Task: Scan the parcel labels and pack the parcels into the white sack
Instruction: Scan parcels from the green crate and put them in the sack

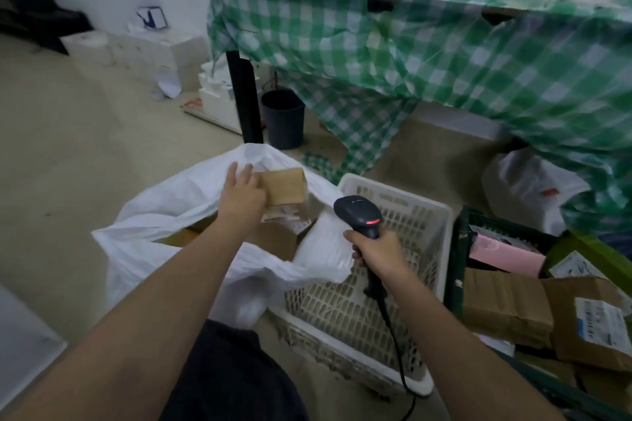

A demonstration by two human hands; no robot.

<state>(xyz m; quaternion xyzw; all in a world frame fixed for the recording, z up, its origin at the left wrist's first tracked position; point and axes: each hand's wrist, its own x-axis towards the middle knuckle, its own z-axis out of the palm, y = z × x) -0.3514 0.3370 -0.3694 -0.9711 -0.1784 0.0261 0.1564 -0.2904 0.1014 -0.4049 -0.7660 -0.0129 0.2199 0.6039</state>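
Small brown box at the mouth of the white sack, scanner at the ready.

Left hand over the sack, fingers spread against the box, whether gripping it hard to tell. Right hand wrapped tight around the scanner's handle above a white basket. More parcels heaped at right.

A brown parcel is held over the open white sack at the fingertips of the left hand. A black scanner is gripped by the right hand, its head above the curled fingers, over the white basket.
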